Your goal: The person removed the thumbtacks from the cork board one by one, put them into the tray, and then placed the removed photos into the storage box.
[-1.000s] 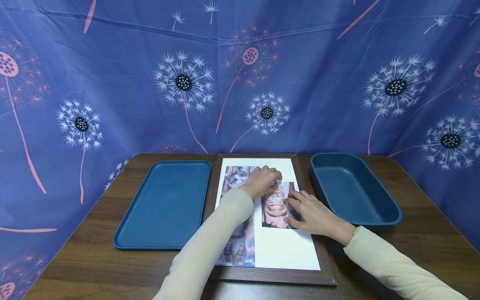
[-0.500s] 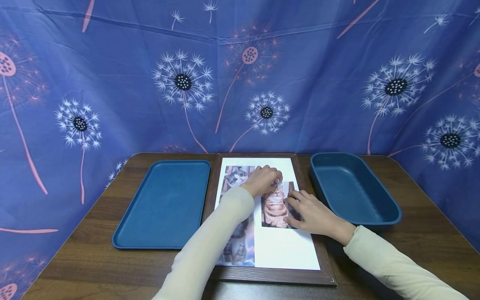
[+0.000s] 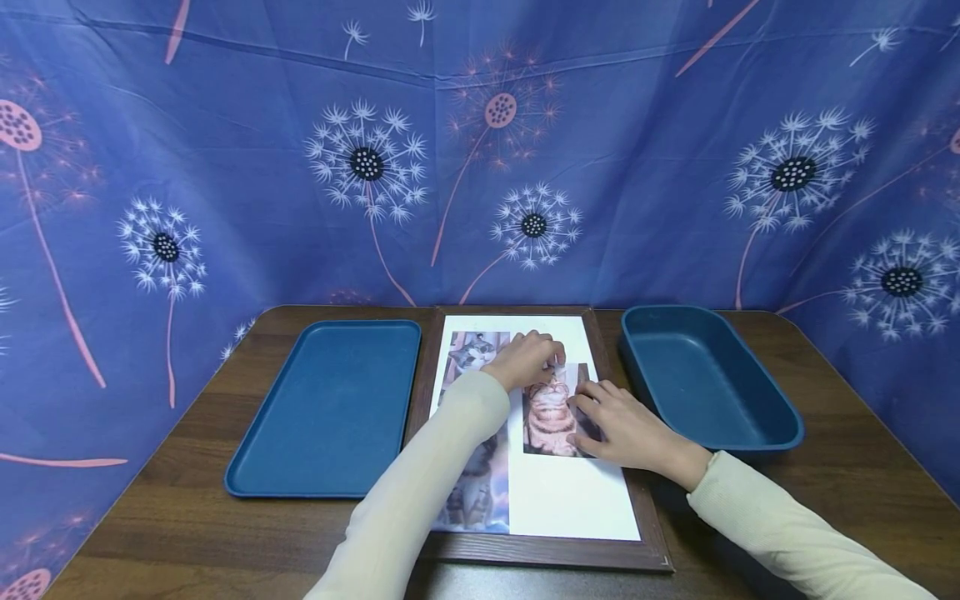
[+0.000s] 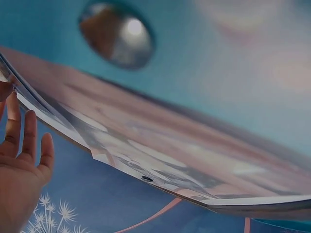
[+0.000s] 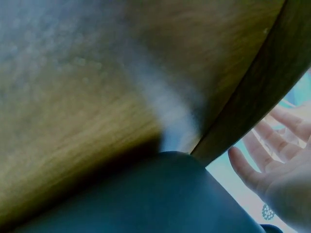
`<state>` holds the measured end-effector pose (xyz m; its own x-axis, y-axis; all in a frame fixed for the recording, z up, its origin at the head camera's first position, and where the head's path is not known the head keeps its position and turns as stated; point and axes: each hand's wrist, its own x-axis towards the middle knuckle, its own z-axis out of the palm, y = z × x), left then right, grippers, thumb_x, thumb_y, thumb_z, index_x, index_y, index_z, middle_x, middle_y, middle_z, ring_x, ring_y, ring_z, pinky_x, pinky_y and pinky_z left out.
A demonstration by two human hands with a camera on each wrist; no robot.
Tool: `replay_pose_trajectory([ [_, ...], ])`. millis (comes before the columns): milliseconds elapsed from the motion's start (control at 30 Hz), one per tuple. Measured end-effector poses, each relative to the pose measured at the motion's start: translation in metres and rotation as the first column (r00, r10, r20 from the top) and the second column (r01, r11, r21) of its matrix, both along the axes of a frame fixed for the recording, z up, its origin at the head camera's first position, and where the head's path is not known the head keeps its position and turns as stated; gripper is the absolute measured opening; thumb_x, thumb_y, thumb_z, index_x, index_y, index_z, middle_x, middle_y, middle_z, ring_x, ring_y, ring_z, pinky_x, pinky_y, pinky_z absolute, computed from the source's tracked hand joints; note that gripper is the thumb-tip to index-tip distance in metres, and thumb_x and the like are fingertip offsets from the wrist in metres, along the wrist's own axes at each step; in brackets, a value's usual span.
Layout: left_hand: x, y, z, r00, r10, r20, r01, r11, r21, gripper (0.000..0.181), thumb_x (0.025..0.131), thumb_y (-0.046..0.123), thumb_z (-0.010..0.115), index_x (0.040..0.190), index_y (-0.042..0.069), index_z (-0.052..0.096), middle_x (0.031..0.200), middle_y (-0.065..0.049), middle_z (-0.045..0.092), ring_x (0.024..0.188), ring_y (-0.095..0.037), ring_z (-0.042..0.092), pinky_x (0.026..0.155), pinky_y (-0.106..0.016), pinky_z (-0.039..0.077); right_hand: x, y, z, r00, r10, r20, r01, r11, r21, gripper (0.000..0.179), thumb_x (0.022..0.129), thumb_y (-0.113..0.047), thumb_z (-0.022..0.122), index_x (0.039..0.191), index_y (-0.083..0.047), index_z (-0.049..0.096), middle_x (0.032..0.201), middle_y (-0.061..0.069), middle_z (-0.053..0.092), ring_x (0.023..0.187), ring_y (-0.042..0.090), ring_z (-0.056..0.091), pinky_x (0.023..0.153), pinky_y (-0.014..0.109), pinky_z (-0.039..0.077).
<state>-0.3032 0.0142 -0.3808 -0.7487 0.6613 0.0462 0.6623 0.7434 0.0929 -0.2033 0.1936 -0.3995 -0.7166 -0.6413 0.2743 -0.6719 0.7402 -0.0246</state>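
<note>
A picture of an orange striped cat (image 3: 549, 417) lies on the white panel (image 3: 576, 500) of a brown wooden frame (image 3: 540, 551). My left hand (image 3: 522, 362) is over its top edge with bent fingers; in the left wrist view its thumb and a fingertip come close together, but what lies between them is unclear. My right hand (image 3: 628, 429) rests its spread, slightly bent fingers along the picture's right side. In the right wrist view the fingers (image 5: 274, 138) reach past the frame's edge. Left on the panel is a grey-and-white cat picture (image 3: 471, 357), partly hidden by my left arm.
A flat blue tray (image 3: 330, 492) lies left of the frame on the wooden table (image 3: 172, 500). To the right stands a deep blue bin (image 3: 797, 429), close to my right hand. A blue dandelion-print cloth (image 3: 637, 167) hangs behind the table.
</note>
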Motion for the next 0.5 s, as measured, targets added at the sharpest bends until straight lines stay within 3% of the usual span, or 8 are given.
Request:
replay_pose_trajectory([
  [267, -0.0009, 0.0011, 0.0013, 1.000, -0.003, 0.005, 0.003, 1.000, -0.009, 0.026, 0.080, 0.023, 0.070, 0.106, 0.023, 0.064, 0.099, 0.007, 0.061, 0.092, -0.011, 0.055, 0.084, -0.032, 0.042, -0.0001, 0.0013, 0.0003, 1.000, -0.006, 0.016, 0.006, 1.000, 0.001, 0.047, 0.078, -0.038, 0.066, 0.112, -0.006, 0.062, 0.114, 0.009, 0.056, 0.094, 0.020, 0.050, 0.075, 0.039, 0.045],
  [500, 0.0004, 0.0004, 0.0005, 1.000, 0.015, 0.015, -0.015, 1.000, -0.018, 0.025, 0.080, 0.025, 0.070, 0.105, 0.024, 0.065, 0.100, 0.007, 0.060, 0.092, -0.012, 0.054, 0.084, -0.032, 0.042, 0.0003, 0.0016, -0.0003, 1.000, 0.014, -0.016, -0.014, 1.000, -0.012, 0.049, 0.076, -0.036, 0.070, 0.112, -0.004, 0.062, 0.112, 0.010, 0.057, 0.093, 0.021, 0.051, 0.075, 0.039, 0.046],
])
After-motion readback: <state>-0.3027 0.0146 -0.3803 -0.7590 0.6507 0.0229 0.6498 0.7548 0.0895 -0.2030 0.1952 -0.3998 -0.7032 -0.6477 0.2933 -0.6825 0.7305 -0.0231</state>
